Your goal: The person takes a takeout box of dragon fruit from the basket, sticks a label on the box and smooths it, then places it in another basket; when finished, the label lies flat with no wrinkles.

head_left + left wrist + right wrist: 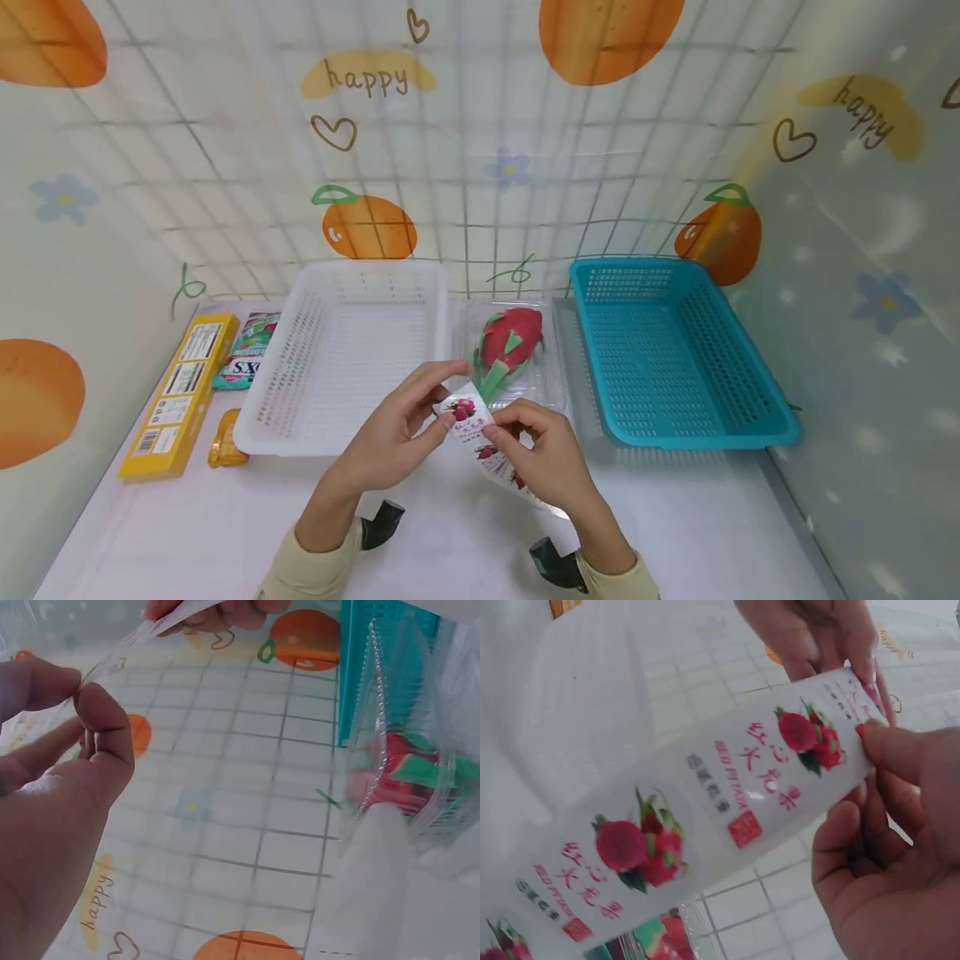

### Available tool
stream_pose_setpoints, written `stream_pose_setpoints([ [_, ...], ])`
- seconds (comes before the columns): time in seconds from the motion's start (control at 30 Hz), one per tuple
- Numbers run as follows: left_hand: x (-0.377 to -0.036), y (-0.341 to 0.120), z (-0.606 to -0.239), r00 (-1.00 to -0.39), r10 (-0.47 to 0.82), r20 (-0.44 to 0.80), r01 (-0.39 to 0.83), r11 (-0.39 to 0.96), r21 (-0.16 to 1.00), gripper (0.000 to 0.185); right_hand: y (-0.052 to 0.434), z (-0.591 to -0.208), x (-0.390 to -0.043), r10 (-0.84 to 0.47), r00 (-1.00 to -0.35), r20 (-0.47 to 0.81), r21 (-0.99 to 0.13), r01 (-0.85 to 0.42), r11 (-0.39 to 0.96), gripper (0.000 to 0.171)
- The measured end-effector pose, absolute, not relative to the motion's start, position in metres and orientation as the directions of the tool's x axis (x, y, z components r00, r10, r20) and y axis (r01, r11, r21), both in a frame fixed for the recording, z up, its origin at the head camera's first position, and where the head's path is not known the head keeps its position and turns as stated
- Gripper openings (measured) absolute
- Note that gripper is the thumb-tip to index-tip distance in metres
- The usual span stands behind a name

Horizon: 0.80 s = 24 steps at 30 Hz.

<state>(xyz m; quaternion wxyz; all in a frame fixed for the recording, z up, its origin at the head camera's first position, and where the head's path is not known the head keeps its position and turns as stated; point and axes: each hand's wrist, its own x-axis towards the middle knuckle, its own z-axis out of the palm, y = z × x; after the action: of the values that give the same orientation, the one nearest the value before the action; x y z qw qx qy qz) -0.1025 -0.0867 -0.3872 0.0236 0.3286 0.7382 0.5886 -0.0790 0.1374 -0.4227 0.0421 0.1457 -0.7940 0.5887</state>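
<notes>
Pinching the printed bag (487,446) with both hands, just above the near middle of the worktop (225,525). Left hand (393,437) gripping the bag's top end, thumb and forefinger pressed together on the film; fingers (101,724) clamping the thin edge in the left wrist view. Right hand (551,462) holding the same end from the other side, fingers (892,750) curled and nipping the rim beside the red fruit print. Bag hanging slanted toward the near edge, its lower end trailing under the right wrist.

Sitting just beyond the hands: clear clamshell box (547,379) with a dragon fruit (506,342) inside, squeezed between white basket (345,358) and teal basket (675,350), both running back to the far edge. Open room lying only along the near edge, a bare strip from the left corner to the right corner.

Lining the left edge: yellow box (180,396), green packet (247,350) behind it, small orange wrapper (225,450) by the white basket's near corner.

Covering the worktop in white; closing in on three sides, walls (465,150) printed with oranges, flowers, hearts and "happy".
</notes>
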Motion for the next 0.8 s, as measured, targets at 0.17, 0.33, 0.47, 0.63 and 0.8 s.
stream_pose_setpoints([
  [0.17,-0.102,-0.083,-0.397,-0.803,0.486,0.343,0.409,0.032,0.912,0.06,0.133,-0.423,-0.081,-0.139,-0.964,0.226,-0.948,-0.251,0.197,0.007],
  [0.33,-0.099,-0.078,-0.408,-0.832,0.478,0.282,0.327,0.013,0.945,0.053,0.127,-0.419,-0.084,-0.033,-0.983,0.179,-0.974,-0.182,0.134,0.007],
  [0.47,-0.097,-0.072,-0.415,-0.852,0.463,0.244,0.273,-0.003,0.962,0.046,0.124,-0.416,-0.086,0.038,-0.986,0.165,-0.984,-0.161,0.081,0.007],
  [0.63,-0.096,-0.065,-0.419,-0.883,0.428,0.192,0.215,0.006,0.977,0.038,0.121,-0.413,-0.087,0.092,-0.984,0.151,-0.988,-0.148,0.04,0.007],
  [0.8,-0.095,-0.057,-0.421,-0.903,0.386,0.186,0.198,-0.01,0.98,0.032,0.119,-0.413,-0.087,0.131,-0.98,0.147,-0.989,-0.144,0.033,0.008],
])
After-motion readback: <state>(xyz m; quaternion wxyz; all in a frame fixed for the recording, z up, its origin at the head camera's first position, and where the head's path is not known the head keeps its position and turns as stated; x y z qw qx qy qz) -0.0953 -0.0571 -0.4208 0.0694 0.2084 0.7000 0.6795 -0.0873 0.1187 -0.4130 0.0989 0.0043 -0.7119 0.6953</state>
